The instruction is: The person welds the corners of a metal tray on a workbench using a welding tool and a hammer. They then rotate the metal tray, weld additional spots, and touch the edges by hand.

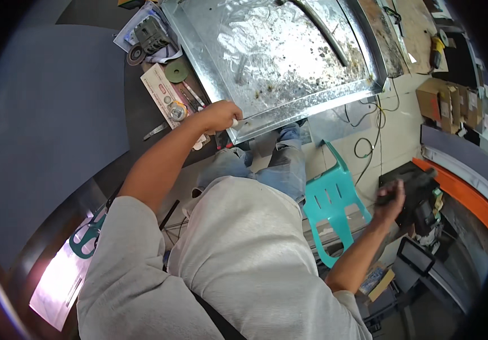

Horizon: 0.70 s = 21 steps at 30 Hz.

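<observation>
My left hand (219, 117) is closed at the near left corner of a large metal tray (306, 107). A small white piece (234, 122) shows at its fingers; I cannot make out what it is. Out to the right, past a teal plastic chair (334, 190), my right hand (390, 205) is smeared by motion, its fingers curled round a dark object (422, 180) whose kind is blurred. In the tray lies a dark curved bar or hose (323, 34), and the tray's floor is shiny and speckled with dark stains.
Left of the tray, a dark table (133, 107) bears a tape measure (177, 111), a green disc (176, 71), a white box (158, 85) and a grey metal block (151, 35). Cables (378, 113) run over the tiled floor. Cardboard boxes (445, 102) and an orange beam (465, 195) stand right.
</observation>
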Each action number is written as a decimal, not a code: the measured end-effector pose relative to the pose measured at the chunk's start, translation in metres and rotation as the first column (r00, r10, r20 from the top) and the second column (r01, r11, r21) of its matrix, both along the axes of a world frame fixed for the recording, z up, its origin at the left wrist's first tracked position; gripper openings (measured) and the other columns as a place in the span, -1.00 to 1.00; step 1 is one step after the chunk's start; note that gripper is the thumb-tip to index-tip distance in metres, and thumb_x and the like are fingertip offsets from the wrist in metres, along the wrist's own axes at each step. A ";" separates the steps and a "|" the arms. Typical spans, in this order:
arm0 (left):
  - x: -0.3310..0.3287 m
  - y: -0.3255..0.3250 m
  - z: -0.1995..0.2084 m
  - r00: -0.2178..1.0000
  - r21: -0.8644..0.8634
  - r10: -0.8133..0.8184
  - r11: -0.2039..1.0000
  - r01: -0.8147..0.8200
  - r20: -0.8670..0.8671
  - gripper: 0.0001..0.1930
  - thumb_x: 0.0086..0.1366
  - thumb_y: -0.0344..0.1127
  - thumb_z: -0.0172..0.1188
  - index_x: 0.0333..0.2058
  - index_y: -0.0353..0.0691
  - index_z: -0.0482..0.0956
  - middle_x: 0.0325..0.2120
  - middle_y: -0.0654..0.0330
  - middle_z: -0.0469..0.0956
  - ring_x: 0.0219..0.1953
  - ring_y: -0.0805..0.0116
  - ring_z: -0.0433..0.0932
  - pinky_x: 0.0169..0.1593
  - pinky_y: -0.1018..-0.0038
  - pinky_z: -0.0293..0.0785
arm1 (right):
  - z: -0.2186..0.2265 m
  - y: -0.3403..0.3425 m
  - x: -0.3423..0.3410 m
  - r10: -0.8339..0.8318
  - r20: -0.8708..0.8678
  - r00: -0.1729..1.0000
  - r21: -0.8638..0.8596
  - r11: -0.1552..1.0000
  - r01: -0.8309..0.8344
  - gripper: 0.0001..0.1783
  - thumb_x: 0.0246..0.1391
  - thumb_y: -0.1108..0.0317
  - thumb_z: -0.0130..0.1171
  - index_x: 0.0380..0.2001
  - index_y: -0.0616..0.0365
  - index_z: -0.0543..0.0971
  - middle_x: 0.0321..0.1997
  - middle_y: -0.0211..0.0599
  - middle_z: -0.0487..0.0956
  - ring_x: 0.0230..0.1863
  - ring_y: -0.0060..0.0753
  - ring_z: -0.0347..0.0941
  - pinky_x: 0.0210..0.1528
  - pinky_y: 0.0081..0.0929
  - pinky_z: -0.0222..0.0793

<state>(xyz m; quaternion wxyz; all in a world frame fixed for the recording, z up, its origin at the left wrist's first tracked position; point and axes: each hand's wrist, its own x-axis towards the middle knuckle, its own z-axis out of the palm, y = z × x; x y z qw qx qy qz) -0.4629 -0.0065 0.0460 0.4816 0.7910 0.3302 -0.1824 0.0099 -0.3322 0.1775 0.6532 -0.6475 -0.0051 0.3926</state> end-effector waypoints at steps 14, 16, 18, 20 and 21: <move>0.013 0.006 -0.071 0.951 -0.344 -0.308 0.890 0.298 0.027 -0.59 0.05 -0.42 0.43 -0.05 -0.19 0.72 -0.21 0.11 0.75 -0.16 0.25 0.68 -0.11 0.29 0.56 | -0.032 0.017 -0.281 0.417 -0.082 0.905 -0.405 0.816 -0.413 -0.70 0.14 0.37 0.35 -0.18 0.15 0.42 -0.49 -0.43 0.49 -0.59 -0.57 0.42 -0.54 -0.54 0.36; 0.016 0.010 -0.070 0.938 -0.380 -0.344 0.864 0.331 0.036 -0.59 0.05 -0.42 0.44 -0.05 -0.16 0.73 -0.22 0.13 0.75 -0.16 0.26 0.68 -0.12 0.30 0.56 | -0.039 0.020 -0.293 0.466 -0.061 0.882 -0.391 0.802 -0.451 -0.73 0.14 0.38 0.35 -0.21 0.15 0.45 -0.48 -0.45 0.50 -0.54 -0.59 0.43 -0.48 -0.56 0.38; 0.017 0.009 -0.070 0.926 -0.358 -0.375 0.860 0.365 0.042 -0.59 0.05 -0.42 0.44 -0.05 -0.16 0.73 -0.21 0.14 0.75 -0.16 0.25 0.68 -0.11 0.30 0.56 | -0.040 0.021 -0.301 0.444 -0.153 0.883 -0.413 0.783 -0.465 -0.74 0.14 0.38 0.35 -0.22 0.16 0.46 -0.47 -0.47 0.50 -0.50 -0.61 0.44 -0.43 -0.56 0.38; 0.022 0.007 -0.057 0.916 -0.311 -0.389 0.863 0.398 0.092 -0.63 0.05 -0.46 0.39 -0.09 -0.25 0.72 -0.27 0.10 0.74 -0.20 0.25 0.67 -0.12 0.33 0.54 | -0.051 0.013 -0.307 0.545 -0.072 0.835 -0.367 0.764 -0.531 -0.75 0.14 0.39 0.35 -0.23 0.16 0.47 -0.47 -0.48 0.50 -0.49 -0.62 0.42 -0.43 -0.55 0.38; 0.019 0.007 -0.058 0.918 -0.316 -0.385 0.863 0.394 0.093 -0.63 0.05 -0.46 0.39 -0.09 -0.25 0.72 -0.27 0.10 0.74 -0.20 0.25 0.67 -0.12 0.33 0.54 | -0.053 0.017 -0.314 0.558 -0.054 0.828 -0.347 0.767 -0.539 -0.73 0.14 0.40 0.35 -0.18 0.17 0.46 -0.49 -0.48 0.48 -0.51 -0.62 0.40 -0.46 -0.55 0.35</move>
